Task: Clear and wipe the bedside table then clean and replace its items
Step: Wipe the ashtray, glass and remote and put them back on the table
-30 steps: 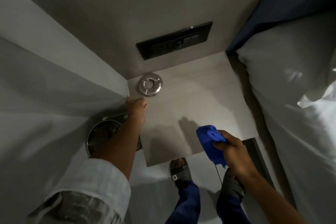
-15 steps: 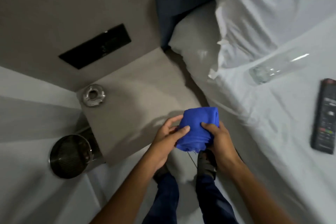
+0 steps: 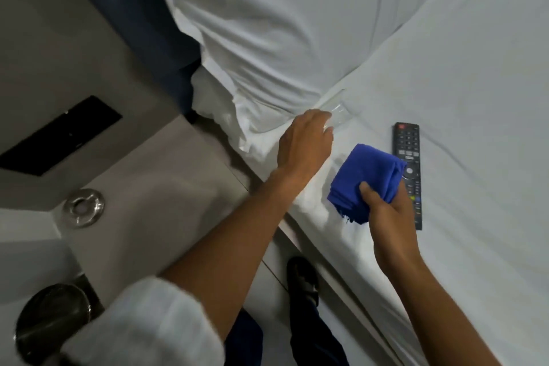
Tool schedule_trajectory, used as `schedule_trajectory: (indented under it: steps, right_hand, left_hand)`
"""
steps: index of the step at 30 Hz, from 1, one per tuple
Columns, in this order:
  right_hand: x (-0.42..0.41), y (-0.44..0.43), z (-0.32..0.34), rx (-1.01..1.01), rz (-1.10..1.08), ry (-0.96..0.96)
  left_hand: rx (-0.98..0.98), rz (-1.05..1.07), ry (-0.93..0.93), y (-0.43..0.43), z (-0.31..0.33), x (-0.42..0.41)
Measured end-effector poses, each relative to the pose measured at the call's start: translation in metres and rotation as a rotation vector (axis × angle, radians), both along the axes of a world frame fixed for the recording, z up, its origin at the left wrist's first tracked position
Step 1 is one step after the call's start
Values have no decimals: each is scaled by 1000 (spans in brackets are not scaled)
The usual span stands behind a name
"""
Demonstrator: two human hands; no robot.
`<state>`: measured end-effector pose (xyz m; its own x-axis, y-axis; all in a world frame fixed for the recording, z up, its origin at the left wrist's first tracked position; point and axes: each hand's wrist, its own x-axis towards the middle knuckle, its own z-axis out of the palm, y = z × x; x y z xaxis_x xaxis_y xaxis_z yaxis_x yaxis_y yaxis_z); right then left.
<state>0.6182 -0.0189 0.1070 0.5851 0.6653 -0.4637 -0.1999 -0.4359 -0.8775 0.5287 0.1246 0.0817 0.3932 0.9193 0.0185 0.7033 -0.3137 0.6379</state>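
A clear drinking glass lies on its side on the white bed sheet, tucked against the pillow. My left hand reaches over the bed edge with its fingertips at the glass's near end; the fingers are hidden from this side. My right hand holds a folded blue cloth just above the sheet. Behind the cloth, a black remote lies flat on the bed. The grey bedside table at left carries only a round metal ashtray near its back corner.
A metal bin stands on the floor at lower left beside the table. A black switch panel is set in the wall above the table. A dark blue headboard rises behind the pillow. My feet stand between table and bed.
My view swung right from the table to the bed. My left hand left the table edge, briefly joined the cloth, then reached to the glass. The right hand carried the cloth over the bed.
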Motion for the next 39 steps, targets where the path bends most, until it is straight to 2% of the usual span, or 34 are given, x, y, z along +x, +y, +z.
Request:
schedule_trajectory:
  steps: [3, 6, 8, 13, 16, 18, 20, 24, 29, 31, 32, 35, 39]
  right_hand:
    - [13, -5, 0, -10, -23, 12]
    - [18, -6, 1, -9, -16, 12]
    - [16, -5, 1, -4, 13, -37]
    - [-3, 4, 7, 53, 198, -77]
    - [-23, 11, 10, 55, 304, -39]
    - [-37, 14, 8, 43, 372, -31]
    - [-57, 18, 7, 28, 426, 8]
    - [-108, 20, 11, 93, 648, -35]
    - [-145, 1, 15, 193, 959, -165]
    - [-159, -13, 16, 210, 1071, -151]
    - [-165, -18, 17, 207, 1086, -113]
    - [-187, -15, 21, 151, 1051, -3]
    - [-225, 14, 19, 91, 956, 71]
  left_hand:
    - [15, -122, 308, 21, -22, 29]
    - [59, -63, 378, 28, -31, 36]
    - [-65, 27, 199, 25, -27, 28]
    - [-757, 347, -590, -23, -10, -20]
    - [-1051, 501, -865, -59, -9, -62]
    - [-1174, 537, -994, -82, -7, -90]
    - [-1188, 602, -1009, -104, 2, -113]
    - [-1061, 715, -1013, -128, 16, -152]
    - [-918, 1036, -1289, -127, 24, -201]
    - [-882, 1117, -1363, -125, 22, -226]
    - [-875, 1115, -1333, -125, 22, -237]
    - [-831, 1086, -1087, -129, 17, -255]
    - [-880, 1037, -1088, -141, 17, -274]
